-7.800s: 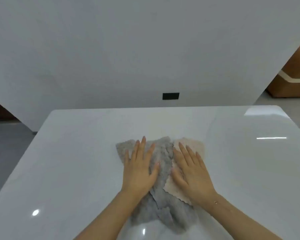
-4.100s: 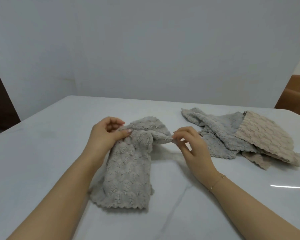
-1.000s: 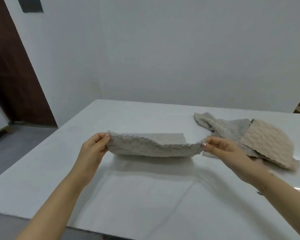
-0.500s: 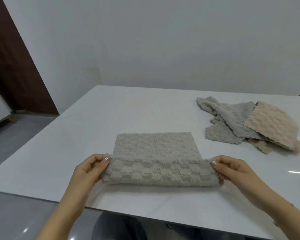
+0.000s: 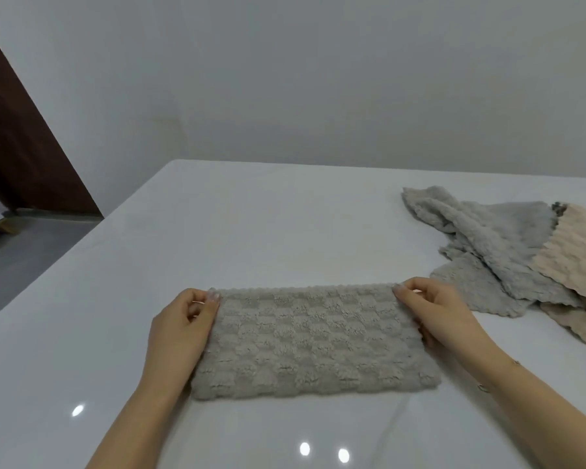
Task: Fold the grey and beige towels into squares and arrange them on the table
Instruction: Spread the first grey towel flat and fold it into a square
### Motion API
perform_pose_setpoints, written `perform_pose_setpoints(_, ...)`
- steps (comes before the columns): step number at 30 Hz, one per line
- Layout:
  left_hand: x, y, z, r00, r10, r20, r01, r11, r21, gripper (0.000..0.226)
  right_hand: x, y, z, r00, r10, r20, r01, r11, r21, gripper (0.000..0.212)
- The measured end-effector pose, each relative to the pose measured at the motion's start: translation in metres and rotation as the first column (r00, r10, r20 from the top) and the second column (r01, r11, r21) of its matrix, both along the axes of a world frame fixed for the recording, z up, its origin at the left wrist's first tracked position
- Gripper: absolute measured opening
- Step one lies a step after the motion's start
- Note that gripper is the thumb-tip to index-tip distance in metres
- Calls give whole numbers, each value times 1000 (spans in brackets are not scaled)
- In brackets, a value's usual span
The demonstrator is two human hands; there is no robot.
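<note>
A grey checkered towel [image 5: 313, 343] lies folded in half as a wide rectangle on the white table [image 5: 217, 231], in front of me. My left hand [image 5: 183, 324] pinches its far left corner and my right hand [image 5: 437, 311] pinches its far right corner, both corners down at the table. To the right lies a crumpled grey towel [image 5: 487, 245], with a beige towel [image 5: 575, 255] partly on top of it.
The table's left edge [image 5: 82, 245] runs diagonally, with grey floor beyond it. A dark brown door or panel [image 5: 17, 143] stands at the far left. A plain white wall rises behind the table.
My hands have carried the towel's near edge over to the far edge, so the towel now lies doubled. The loose pile at the right has not moved.
</note>
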State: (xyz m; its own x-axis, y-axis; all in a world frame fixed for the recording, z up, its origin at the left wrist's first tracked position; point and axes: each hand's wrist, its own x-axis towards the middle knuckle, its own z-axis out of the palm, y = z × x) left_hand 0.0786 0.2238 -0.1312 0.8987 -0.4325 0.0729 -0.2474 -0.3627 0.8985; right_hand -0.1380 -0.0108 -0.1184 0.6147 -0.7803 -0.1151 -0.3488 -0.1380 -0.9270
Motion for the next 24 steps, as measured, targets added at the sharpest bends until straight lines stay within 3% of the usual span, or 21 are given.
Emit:
perform_pose_setpoints(4, 3, -8, -7, 983, 27, 182, -58, 984, 171, 21, 5, 0, -6, 999, -22, 29, 24, 998, -60, 29)
perform_pose_setpoints(7, 0, -13, -8, 964, 19, 266, -78, 974, 214, 22, 8, 0, -8, 998, -41, 43, 45, 992, -119, 27)
perform_pose_setpoints(12, 1, -17, -9, 946, 6, 323, -103, 953, 284, 23, 13, -7, -15, 998, -51, -36, 40, 967, -253, 22)
perform_pose_setpoints(18, 3, -21, -11, 928, 21, 372, -170, 913, 371, 21, 15, -12, -24, 985, -105, -136, 28, 877, -479, 19)
perform_pose_setpoints(24, 7, -25, -12, 923, 46, 381, -209, 894, 397, 24, 18, -12, -27, 962, -127, -241, -45, 800, -598, 19)
